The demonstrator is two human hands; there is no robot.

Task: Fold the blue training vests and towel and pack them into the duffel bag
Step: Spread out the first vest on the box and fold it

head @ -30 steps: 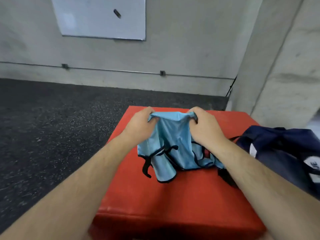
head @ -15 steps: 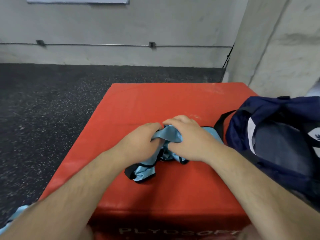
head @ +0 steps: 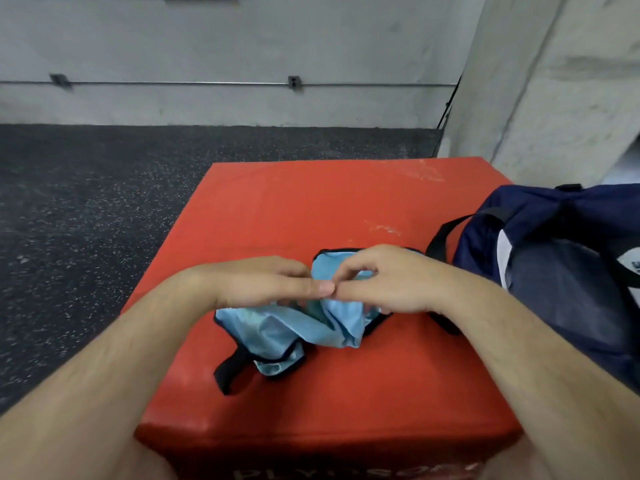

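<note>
Cloth of the blue vest (head: 277,327) lies bunched on the red padded box (head: 311,209), between its middle and its near edge, with both my hands on top of it. My right hand (head: 391,278) has its fingers curled, and its grip is a pinch of thumb and forefinger on a fold at the vest's far side. My left hand (head: 263,282) lies across the cloth from the left, thumb stretched out flat so that its tip meets the fingertips of my right. Its other fingers reach over the fabric, and whether that grip has hold of anything beneath I cannot tell.

Loose folds of the vest, edged in black binding, spill out below my hands toward the near edge. A black strap (head: 230,370) from it lies flat on the box, pointing at the near left corner.

The navy duffel bag (head: 561,271) sits at the right edge of the box, just beside my right wrist, partly out of view. One black carry strap (head: 446,233) arches up from its left side. White lettering runs along the box's front face, cut off at the bottom.

Dark speckled floor (head: 86,220) spreads left of and beyond the box, up to a grey concrete wall (head: 242,46) with a thin pipe (head: 173,83) clipped along it. A concrete pillar (head: 554,81) stands past the far right corner.
</note>
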